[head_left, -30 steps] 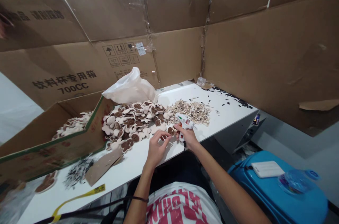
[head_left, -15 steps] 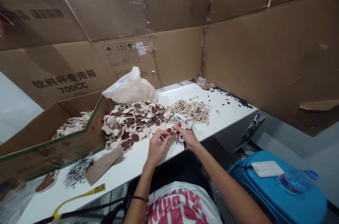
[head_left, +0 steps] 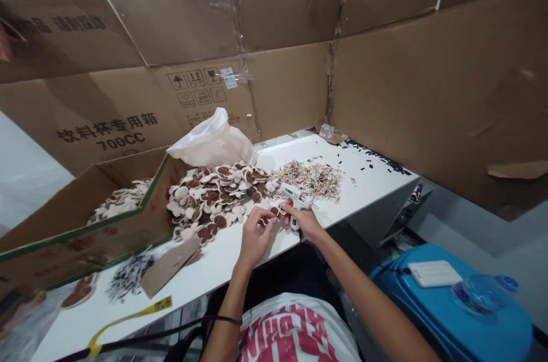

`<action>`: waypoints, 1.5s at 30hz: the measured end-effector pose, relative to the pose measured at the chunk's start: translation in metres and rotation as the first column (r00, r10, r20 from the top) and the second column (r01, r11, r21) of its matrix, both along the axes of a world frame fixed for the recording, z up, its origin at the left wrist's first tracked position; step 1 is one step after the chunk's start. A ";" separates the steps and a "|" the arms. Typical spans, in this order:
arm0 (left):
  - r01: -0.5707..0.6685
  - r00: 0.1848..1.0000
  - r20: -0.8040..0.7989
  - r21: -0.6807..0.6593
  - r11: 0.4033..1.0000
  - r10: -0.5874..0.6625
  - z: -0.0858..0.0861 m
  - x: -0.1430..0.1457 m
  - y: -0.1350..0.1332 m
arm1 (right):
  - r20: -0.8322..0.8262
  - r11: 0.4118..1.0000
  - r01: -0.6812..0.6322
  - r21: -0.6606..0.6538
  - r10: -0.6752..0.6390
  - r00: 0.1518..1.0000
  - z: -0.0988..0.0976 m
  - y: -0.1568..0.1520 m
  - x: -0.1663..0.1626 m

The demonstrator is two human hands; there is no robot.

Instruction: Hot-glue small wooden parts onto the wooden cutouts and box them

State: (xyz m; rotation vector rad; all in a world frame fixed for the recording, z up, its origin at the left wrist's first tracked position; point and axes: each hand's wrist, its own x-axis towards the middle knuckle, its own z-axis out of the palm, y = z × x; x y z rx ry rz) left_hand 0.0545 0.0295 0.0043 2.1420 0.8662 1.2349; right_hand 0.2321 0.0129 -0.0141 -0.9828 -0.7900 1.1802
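My left hand point(head_left: 257, 232) is closed in a pinch on a small brown and cream felt piece point(head_left: 274, 212) at the table's near edge. My right hand point(head_left: 305, 221) is wrapped round a white hot glue gun point(head_left: 295, 195), its nozzle side hidden partly by the fingers. A thin cream cord point(head_left: 281, 210) shows between the fingertips of both hands; which fingers grip it is hard to tell. Just beyond the hands lies a heap of flower-shaped brown and cream felt pieces point(head_left: 218, 193), and beside it a pile of short cream cords point(head_left: 314, 179).
An open carton point(head_left: 141, 213) with more felt pieces stands left, before a white plastic bag point(head_left: 214, 142). Tall cardboard walls point(head_left: 286, 91) enclose the table. Small black pieces point(head_left: 377, 156) lie scattered at the far right. A blue stool-like surface point(head_left: 432, 316) carries a bottle point(head_left: 479, 293).
The view has shifted very slightly. Both hands stay nearly in place, and the cream cord by the right fingertips sits a little differently.
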 end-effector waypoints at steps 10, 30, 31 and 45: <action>-0.030 0.999 -0.022 0.039 0.999 0.031 -0.002 -0.002 0.001 | 0.007 1.000 -0.018 0.024 0.017 1.000 -0.005 0.001 0.000; 0.008 1.000 -0.008 -0.039 0.999 -0.009 0.000 -0.001 0.000 | 0.011 0.999 -0.031 0.039 0.031 0.999 -0.013 0.007 0.002; 0.006 1.000 -0.006 -0.041 0.999 -0.006 0.000 -0.001 0.000 | 0.007 0.999 -0.032 0.038 0.032 0.999 -0.014 0.007 0.002; -0.018 0.999 0.047 -0.142 0.990 0.025 -0.013 0.000 0.005 | 0.013 0.997 -0.049 0.057 0.049 0.999 -0.014 0.006 0.003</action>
